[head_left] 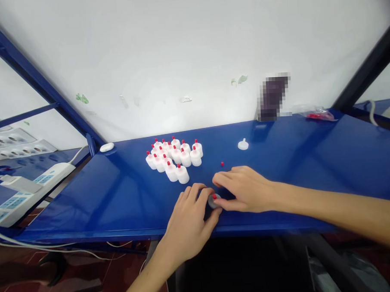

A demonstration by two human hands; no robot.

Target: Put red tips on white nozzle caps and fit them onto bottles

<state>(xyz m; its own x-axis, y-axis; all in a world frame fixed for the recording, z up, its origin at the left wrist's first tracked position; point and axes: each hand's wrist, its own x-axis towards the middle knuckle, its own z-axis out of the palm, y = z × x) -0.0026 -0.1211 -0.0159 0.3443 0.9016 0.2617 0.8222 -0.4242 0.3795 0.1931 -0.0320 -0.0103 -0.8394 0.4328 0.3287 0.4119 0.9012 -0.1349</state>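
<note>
My left hand (pixel 193 219) is wrapped round a small bottle (pixel 211 202) near the front edge of the blue table, holding it upright. A red tip cap (pixel 214 197) sits on top of that bottle. My right hand (pixel 244 189) reaches in from the right, its thumb at the red tip and its index finger raised apart from it. Just beyond the right hand lies a loose red cap (pixel 222 163). Farther back is a white nozzle lid (pixel 243 144). Several white bottles with red tips (pixel 182 174) stand grouped to the left.
The blue table (pixel 120 201) meets a white wall at the back. A blurred dark object (pixel 273 97) leans there, beside a plastic bag with red pieces (pixel 319 114). A white oval case (pixel 106 147) lies at the left, near a power strip (pixel 38 187) with cables.
</note>
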